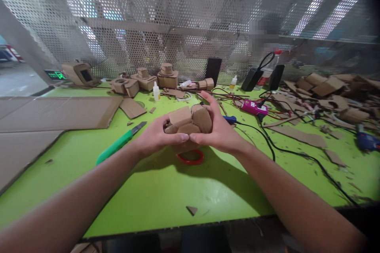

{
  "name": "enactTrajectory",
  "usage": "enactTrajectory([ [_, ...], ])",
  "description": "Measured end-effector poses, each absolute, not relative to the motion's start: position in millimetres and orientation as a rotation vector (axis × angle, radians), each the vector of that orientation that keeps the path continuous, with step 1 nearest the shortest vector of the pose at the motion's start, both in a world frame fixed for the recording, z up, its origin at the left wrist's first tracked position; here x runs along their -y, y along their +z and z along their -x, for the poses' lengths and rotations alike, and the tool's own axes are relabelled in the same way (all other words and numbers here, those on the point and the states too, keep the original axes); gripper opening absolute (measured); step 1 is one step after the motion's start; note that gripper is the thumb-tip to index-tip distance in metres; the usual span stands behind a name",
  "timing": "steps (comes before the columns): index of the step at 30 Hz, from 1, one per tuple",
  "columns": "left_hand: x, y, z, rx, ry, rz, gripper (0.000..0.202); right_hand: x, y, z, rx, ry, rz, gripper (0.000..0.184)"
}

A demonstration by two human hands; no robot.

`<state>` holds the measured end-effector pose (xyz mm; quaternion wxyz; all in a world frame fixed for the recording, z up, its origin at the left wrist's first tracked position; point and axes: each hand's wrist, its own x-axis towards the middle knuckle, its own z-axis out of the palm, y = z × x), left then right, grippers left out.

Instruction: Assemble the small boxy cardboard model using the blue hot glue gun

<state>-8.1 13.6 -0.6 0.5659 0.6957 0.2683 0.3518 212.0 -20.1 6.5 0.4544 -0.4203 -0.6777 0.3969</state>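
The left hand (157,137) and right hand (221,130) are both curled around a small cardboard model (180,116), thumbs nearly meeting on its near side and the right index finger raised clear; the model sits between the palms, above the middle of the green table (166,201). Its panels meet in uneven seams, so pressing too hard from both sides could, I judge, buckle a panel or split a joint. A red ring (190,162), perhaps a scissors handle, shows just below it. Near the left forearm lies a green utility knife (114,148) with its blade bared; a careless sweep of that arm could bring a cut. Just beyond the right hand is a blue-handled tool (230,119), whose black cord could snag a wrist; if it is hot, brushing it could burn. Farther back stand a dropper bottle (156,94) with a pale body and a second dropper bottle (233,83) with a yellowish lower part; their contents cannot be told. A clear red-capped bottle (263,81) stands partly behind a black block (251,79), its fill unclear. Boxy cardboard pieces (124,86) line the back, their insides mostly hidden.
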Motion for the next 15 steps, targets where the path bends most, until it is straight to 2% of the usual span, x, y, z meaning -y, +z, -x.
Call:
enactTrajectory([
  [5,-13.7,-8.8,4.5,-0.615,0.998,-1.307,0.056,8.8,0.5,-214.0,1.373,1.023,0.962,0.08],
  [7,-13.5,-12.2,2.1,-0.608,1.079,-1.171,0.058,7.7,-2.6,-210.2,1.318,1.034,0.958,0.081],
  [12,-8.7,-14.8,-5.5,-0.655,1.166,-1.003,0.065,16.5,-8.4,-194.5,1.251,1.132,0.912,0.102],
  [15,-5.8,-13.6,-8.4,-0.662,1.21,-0.953,0.067,16.0,-11.9,-192.8,1.237,1.115,0.912,0.089],
])
